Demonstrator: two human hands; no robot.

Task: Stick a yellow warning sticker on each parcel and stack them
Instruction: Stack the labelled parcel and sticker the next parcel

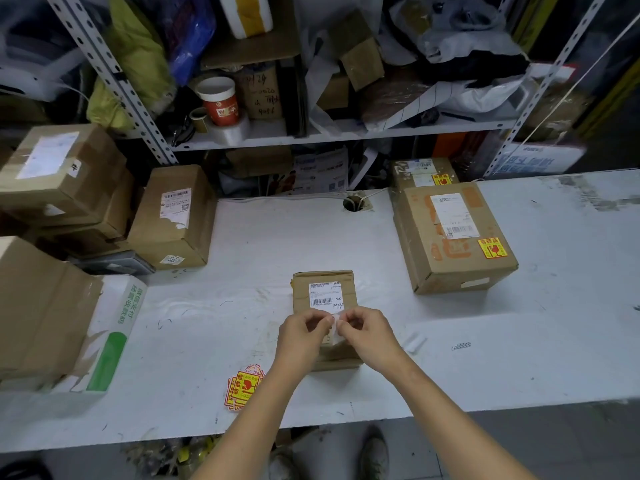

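Left hand (pixel 304 332) and right hand (pixel 363 332) pinched one white-backed sticker (pixel 336 328) between fingertips over the small parcel (pixel 323 289) near the desk's (pixel 242 237) front edge; peeling the backing slowly from a corner seemed best, to avoid creases.

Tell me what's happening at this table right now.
A person is working at a white table, the left hand and the right hand both pinching a small white slip, possibly a sticker's backing, just above a small parcel. That parcel shows no yellow sticker yet. A pile of yellow stickers lies by the left forearm. At the right, a large box and another box behind it already carry yellow stickers; the boxes at the left show none.
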